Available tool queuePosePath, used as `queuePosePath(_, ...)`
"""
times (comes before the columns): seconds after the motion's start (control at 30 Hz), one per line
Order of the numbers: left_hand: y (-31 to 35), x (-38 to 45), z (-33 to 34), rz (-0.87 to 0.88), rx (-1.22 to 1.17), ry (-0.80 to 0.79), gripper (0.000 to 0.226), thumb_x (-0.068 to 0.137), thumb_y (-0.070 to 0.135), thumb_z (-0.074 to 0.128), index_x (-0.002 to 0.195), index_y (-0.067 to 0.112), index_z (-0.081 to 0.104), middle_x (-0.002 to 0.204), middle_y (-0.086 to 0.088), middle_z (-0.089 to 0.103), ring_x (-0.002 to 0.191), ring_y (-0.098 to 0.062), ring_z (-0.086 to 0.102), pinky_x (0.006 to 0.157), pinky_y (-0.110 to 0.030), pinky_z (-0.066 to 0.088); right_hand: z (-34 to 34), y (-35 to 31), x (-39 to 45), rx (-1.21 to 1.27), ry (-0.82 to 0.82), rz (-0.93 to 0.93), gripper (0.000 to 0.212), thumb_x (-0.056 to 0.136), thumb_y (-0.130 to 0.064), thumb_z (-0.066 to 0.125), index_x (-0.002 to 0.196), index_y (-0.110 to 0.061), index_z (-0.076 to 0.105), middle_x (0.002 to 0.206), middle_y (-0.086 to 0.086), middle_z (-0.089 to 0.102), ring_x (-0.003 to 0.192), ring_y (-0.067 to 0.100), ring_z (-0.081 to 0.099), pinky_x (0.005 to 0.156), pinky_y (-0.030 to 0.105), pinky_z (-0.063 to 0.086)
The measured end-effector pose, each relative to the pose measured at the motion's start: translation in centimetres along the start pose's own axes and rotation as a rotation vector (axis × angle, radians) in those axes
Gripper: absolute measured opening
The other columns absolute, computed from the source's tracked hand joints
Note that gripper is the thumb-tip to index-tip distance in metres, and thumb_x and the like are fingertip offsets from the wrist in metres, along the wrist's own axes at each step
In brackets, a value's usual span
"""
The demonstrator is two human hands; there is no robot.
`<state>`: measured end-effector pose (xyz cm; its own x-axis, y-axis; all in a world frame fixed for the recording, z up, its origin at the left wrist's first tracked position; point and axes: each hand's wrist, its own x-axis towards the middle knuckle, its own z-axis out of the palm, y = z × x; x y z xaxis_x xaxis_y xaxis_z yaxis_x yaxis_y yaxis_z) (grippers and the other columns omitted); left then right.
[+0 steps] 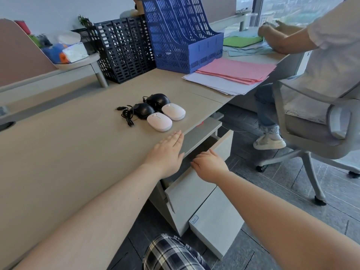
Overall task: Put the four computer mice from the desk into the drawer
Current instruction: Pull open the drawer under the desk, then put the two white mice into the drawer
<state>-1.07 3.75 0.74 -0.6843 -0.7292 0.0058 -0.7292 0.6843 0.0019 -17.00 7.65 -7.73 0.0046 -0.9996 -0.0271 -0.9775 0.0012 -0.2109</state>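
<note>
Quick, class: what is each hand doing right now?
Left hand: open, flat on the desk, holding nothing.
Right hand: on the drawer front's top edge, no mouse held.

Left hand (165, 152) is lying flat, palm down, fingers together; right hand (209, 165) is reaching forward just right, fingers curling downward.

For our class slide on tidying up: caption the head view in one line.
Four mice wait on the desk while the right hand grips the partly open drawer.

Daylit window (296, 8), grey tiled floor (272, 191), grey swivel chair (315, 125), white wall (58, 8).
</note>
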Motion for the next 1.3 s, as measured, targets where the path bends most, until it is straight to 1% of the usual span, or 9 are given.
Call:
queuePosePath(0.1,0.1,-1.0,-0.1,-0.023,0.001,-0.011,0.063,0.101,0.031,0.033,0.153,0.009,0.004,0.163,-0.003,0.0,0.149,-0.015,0.003,0.12,-0.032,0.009,-1.1,0.2,-1.0,-0.05,-0.057,0.023,0.048,0.1,-0.037,0.029,0.11,-0.017,0.072,0.116,0.001,0.069,0.119,0.022,0.055,0.118,0.041,0.025)
queuePosePath(0.17,0.2,-1.7,-0.2,-0.039,-0.003,-0.015,0.063,0.101,0.032,0.033,0.153,0.009,0.004,0.163,-0.002,0.0,0.149,-0.015,0.003,0.12,-0.031,0.009,-1.8,0.5,-2.2,-0.015,-0.083,0.085,0.048,0.099,-0.037,0.031,0.1,-0.013,0.073,0.103,0.005,0.069,0.105,0.026,0.061,0.095,0.038,0.048)
queuePosePath(0.2,0.3,-2.0,-0.2,-0.047,-0.003,-0.018,0.063,0.101,0.032,0.033,0.153,0.009,0.004,0.163,-0.002,0.0,0.149,-0.014,0.003,0.12,-0.031,0.008,-2.0,0.8,-2.8,-0.004,-0.093,0.109,0.047,0.098,-0.036,0.032,0.093,-0.011,0.072,0.096,0.006,0.067,0.098,0.026,0.062,0.08,0.035,0.052)
queuePosePath(0.33,0.6,-2.9,-0.2,-0.07,-0.004,-0.022,0.063,0.101,0.033,0.032,0.153,0.008,0.006,0.163,-0.004,0.002,0.15,-0.014,0.003,0.121,-0.031,0.009,-2.9,2.2,-5.7,-0.073,-0.116,0.155,0.046,0.096,-0.034,0.032,0.067,-0.013,0.061,0.061,-0.003,0.06,0.068,0.022,0.061,0.054,0.022,0.04)
queuePosePath(0.5,1.0,-4.1,-0.2,-0.107,0.0,-0.015,0.062,0.101,0.033,0.032,0.153,0.009,0.006,0.163,-0.002,0.002,0.149,-0.013,0.003,0.12,-0.031,0.01,-3.0,4.6,-9.4,-0.191,-0.084,0.211,0.044,0.095,-0.038,0.034,0.067,-0.012,0.056,0.073,0.001,0.058,0.072,0.025,0.057,0.059,0.025,0.04)
queuePosePath(0.7,1.3,-4.4,-0.1,-0.126,-0.011,-0.009,0.063,0.101,0.034,0.032,0.153,0.008,0.008,0.163,-0.003,0.003,0.15,-0.014,0.003,0.122,-0.034,0.012,-2.7,5.4,-12.2,-0.268,-0.119,0.244,0.048,0.096,-0.038,0.033,0.057,-0.014,0.047,0.057,-0.004,0.045,0.066,0.025,0.053,0.057,0.028,0.041)
queuePosePath(0.97,1.1,-4.9,-0.6,-0.115,-0.031,0.005,0.06,0.101,0.033,0.033,0.153,0.01,0.012,0.163,-0.003,0.008,0.149,-0.014,0.007,0.12,-0.032,0.012,-2.6,4.3,-11.3,-0.18,-0.094,0.241,0.039,0.098,-0.038,0.032,0.075,-0.014,0.052,0.078,0.001,0.056,0.071,0.024,0.052,0.064,0.031,0.047)
queuePosePath(1.17,0.8,-4.5,-1.6,-0.155,-0.083,0.117,0.053,0.1,0.032,0.036,0.149,0.013,0.027,0.157,-0.002,0.028,0.143,-0.019,0.027,0.111,-0.039,0.031,-3.6,2.3,-7.7,-0.117,-0.039,0.183,0.044,0.097,-0.036,0.033,0.09,-0.009,0.067,0.094,0.006,0.068,0.09,0.03,0.064,0.064,0.029,0.043)
queuePosePath(1.3,-0.3,-3.3,-2.2,-0.199,-0.093,0.221,0.048,0.097,0.031,0.043,0.142,0.014,0.038,0.15,-0.005,0.037,0.136,-0.024,0.036,0.104,-0.04,0.037,-5.4,0.7,-4.5,-0.066,0.051,0.143,0.035,0.096,-0.034,0.035,0.083,-0.014,0.061,0.095,0.004,0.068,0.09,0.028,0.063,0.063,0.029,0.041)
